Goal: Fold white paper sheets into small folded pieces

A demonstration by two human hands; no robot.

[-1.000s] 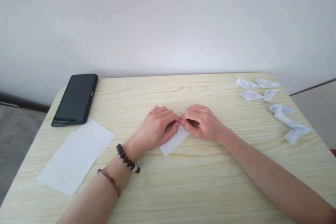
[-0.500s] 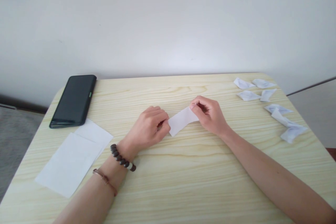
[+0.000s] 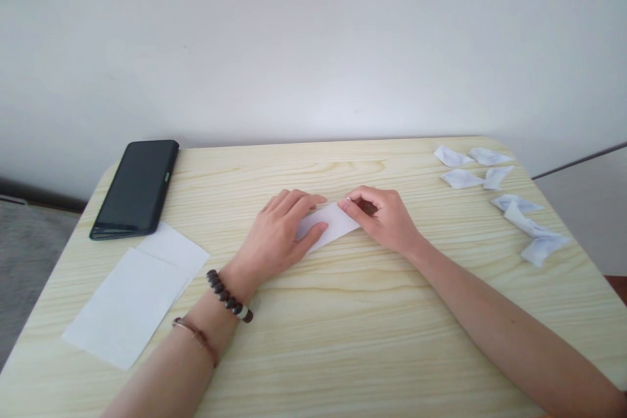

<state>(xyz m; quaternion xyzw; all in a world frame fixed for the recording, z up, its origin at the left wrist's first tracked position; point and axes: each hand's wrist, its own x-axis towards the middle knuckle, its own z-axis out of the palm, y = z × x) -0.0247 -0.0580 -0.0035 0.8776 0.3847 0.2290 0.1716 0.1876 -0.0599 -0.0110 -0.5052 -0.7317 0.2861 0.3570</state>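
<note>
A narrow white paper strip (image 3: 336, 222), apparently folded, lies between my hands at the middle of the table. My left hand (image 3: 281, 228) rests over its left end with thumb and fingers spread, the thumb on the paper's face. At the strip's right upper edge, my right hand (image 3: 379, 215) pinches the paper between thumb and forefinger. The left end of the strip is partly hidden under my left hand. A dark bead bracelet and a thin brown bangle circle my left wrist.
White paper sheets (image 3: 130, 307) lie at the left, overlapping. Behind them is a black tablet-like device (image 3: 137, 186). Several folded paper pieces (image 3: 536, 228) are scattered along the right side of the wooden table (image 3: 343, 353). A pale wall (image 3: 313, 46) rises at the far edge.
My left hand has opened from a pinch and moved over the strip's left end. My right hand has shifted slightly left, still pinching the strip, which now lies flatter.
</note>
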